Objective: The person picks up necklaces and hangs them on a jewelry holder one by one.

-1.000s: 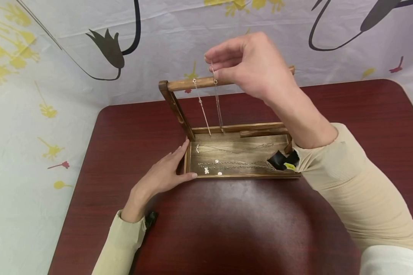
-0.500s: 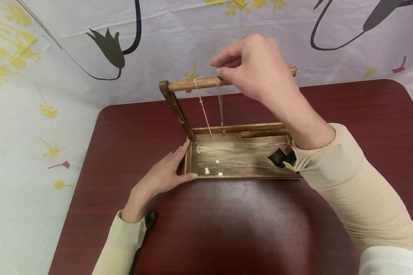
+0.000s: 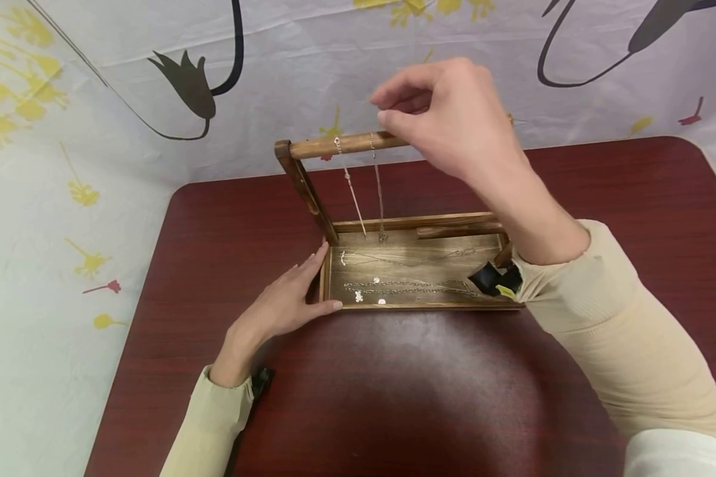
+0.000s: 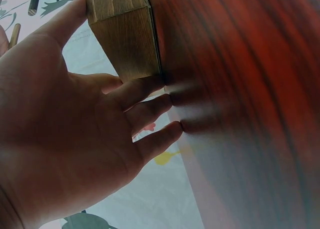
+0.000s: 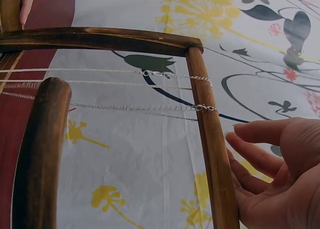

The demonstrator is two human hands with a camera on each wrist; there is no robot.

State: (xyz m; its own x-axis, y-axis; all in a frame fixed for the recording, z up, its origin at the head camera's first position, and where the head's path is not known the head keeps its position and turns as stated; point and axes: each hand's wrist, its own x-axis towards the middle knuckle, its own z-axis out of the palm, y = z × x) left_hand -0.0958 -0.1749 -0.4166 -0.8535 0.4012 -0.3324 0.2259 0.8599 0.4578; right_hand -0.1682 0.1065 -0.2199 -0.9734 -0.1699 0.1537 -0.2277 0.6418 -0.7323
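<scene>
My right hand (image 3: 456, 122) hovers just above the wooden bar (image 3: 316, 146) of a necklace stand, thumb and fingertips apart, holding nothing. Two thin silver necklaces drape over that bar: one chain (image 3: 347, 177) on the left, another chain (image 3: 378, 175) closer to the hand. In the right wrist view, the nearer necklace's clasp (image 5: 202, 108) lies against the bar beside my fingers. My left hand (image 3: 283, 301) rests against the left end of the stand's tray (image 3: 423, 307), thumb at its front corner, other fingers extended along the side and touching the table in the left wrist view.
Inside the tray lie more silver chains (image 3: 417, 290) and a small flower-shaped charm (image 3: 359, 297). A shorter wooden rod (image 3: 459, 230) crosses the tray's right rear. The dark red table (image 3: 394, 397) meets a patterned cloth (image 3: 298, 66) behind.
My right hand pinched the second necklace at the bar, then let go and lifted slightly right. That necklace now hangs freely, its lower end a little lower. My left hand has stayed put.
</scene>
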